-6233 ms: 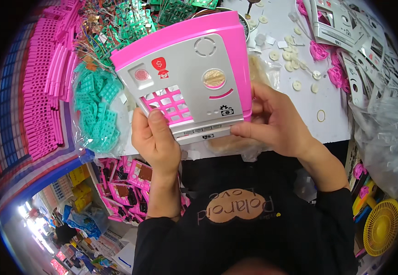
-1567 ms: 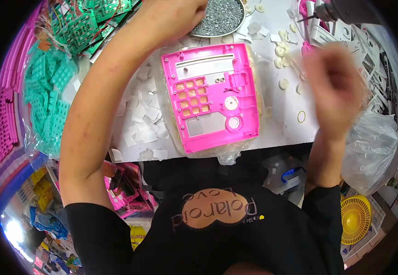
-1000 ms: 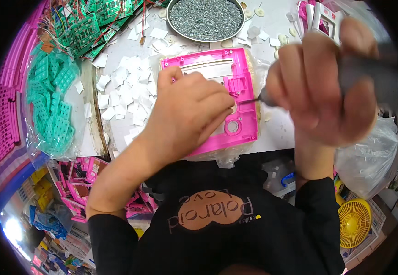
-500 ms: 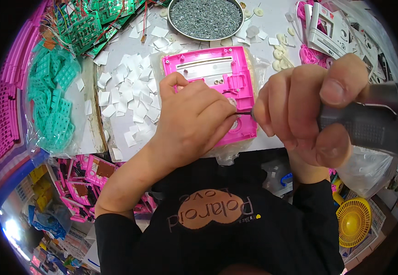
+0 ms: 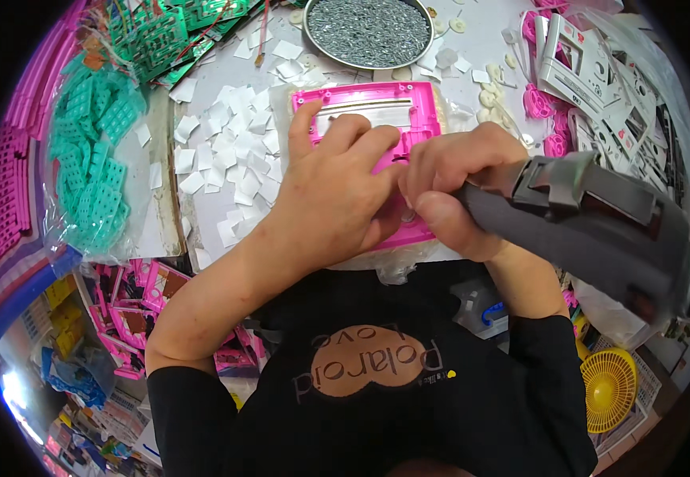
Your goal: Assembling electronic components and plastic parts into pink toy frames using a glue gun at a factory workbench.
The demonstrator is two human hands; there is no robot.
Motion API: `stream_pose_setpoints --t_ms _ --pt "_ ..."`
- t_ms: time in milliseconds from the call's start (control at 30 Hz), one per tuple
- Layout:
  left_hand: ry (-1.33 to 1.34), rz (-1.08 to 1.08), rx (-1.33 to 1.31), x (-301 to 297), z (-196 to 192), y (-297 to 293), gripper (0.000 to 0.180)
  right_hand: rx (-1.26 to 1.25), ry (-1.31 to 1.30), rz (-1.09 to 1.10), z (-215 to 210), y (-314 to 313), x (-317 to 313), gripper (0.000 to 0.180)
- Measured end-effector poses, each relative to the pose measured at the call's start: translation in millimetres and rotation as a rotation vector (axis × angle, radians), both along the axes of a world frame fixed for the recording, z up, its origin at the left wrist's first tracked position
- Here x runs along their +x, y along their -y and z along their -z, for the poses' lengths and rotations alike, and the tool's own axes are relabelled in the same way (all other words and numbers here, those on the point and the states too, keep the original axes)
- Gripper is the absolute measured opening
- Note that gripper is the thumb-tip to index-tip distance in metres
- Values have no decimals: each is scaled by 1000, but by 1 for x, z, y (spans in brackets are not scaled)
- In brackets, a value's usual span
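One hot-pink rectangular plastic shell, hollow side up, on the white tabletop, before the wearer. Left hand: fingers spread wide across the shell. Right hand: fingers closed round the nose of one dark-grey power screwdriver. One round metal dish of silvery screws, beyond the shell. One black shirt, lettering inverted. White plastic faceplates, printed with small red and black markings.
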State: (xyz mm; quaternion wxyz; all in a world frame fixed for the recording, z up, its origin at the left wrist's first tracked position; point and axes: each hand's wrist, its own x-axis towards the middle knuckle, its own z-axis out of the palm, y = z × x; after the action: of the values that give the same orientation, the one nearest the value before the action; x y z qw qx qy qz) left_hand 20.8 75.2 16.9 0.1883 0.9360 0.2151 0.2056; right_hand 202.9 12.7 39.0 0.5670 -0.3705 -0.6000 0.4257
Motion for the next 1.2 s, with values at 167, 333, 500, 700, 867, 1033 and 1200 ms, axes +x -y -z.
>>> stream_pose_setpoints --t_ms 167,333,500,700,867,1033,1200 --pt "-3 38 16 -1 8 3 29 -56 -2 -84 6 -3 8 29" --pt "159 -47 -24 -37 1 -15 32 -9 -272 -79 -26 -24 41 45" --pt "-149 -702 59 -155 -28 -119 25 58 -317 -186 -68 -53 113 33" --pt "-531 -697 221 -191 -13 -150 40 -101 -208 62 -58 -76 96 36" --pt "-535 -696 275 -190 -6 -157 38 -45 -90 75 -57 -80 95 34" --pt "-341 -679 305 -191 -31 -136 45 370 416 548 -95 -60 94 56" --pt "190 -387 -545 -111 -75 -44 44 420 931 152 -107 -15 15 58"
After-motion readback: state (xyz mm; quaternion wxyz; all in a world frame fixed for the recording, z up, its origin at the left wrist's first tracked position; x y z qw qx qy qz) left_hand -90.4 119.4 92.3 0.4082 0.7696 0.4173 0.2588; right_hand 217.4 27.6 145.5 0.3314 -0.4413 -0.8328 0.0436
